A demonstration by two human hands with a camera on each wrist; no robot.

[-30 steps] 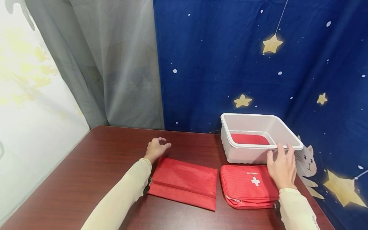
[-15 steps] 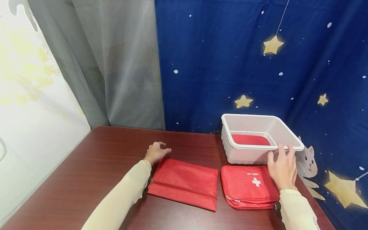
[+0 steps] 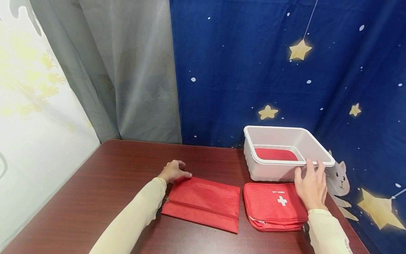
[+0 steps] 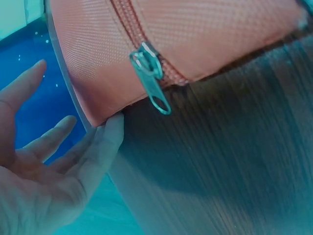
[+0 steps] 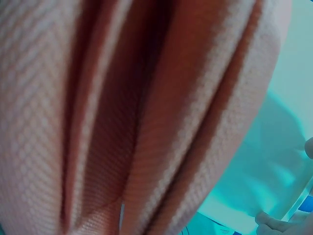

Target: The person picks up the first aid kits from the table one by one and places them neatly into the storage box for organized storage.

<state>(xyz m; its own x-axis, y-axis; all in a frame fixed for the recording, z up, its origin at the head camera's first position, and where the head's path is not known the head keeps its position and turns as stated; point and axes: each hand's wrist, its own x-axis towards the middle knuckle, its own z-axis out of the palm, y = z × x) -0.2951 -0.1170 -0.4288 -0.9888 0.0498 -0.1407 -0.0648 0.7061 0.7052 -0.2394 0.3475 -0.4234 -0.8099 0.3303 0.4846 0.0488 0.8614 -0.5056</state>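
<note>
In the head view my left hand [image 3: 173, 171] is at the far left corner of a flat red zip pouch [image 3: 206, 195]. Its thumb lies over that corner. The left wrist view shows fingertips [image 4: 113, 129] right at the pouch's edge, the other fingers spread, near a metal zipper pull [image 4: 151, 85]. My right hand [image 3: 312, 185] reaches over a red first aid bag [image 3: 269, 204] with a white cross. Its loosely bent fingers touch the near rim of a white plastic bin [image 3: 276, 171]. Folds of the bag [image 5: 39, 98] fill most of the right wrist view.
Inside the bin lies something flat and red [image 3: 274, 153]. Everything stands on a dark red wooden table [image 3: 127, 158]. A grey curtain [image 3: 146, 88] and a blue starry curtain [image 3: 222, 88] hang behind its far edge.
My left hand has come down and nearer, from just beyond the pouch's far left corner onto it. My right hand, the bin and the first aid bag look unchanged.
</note>
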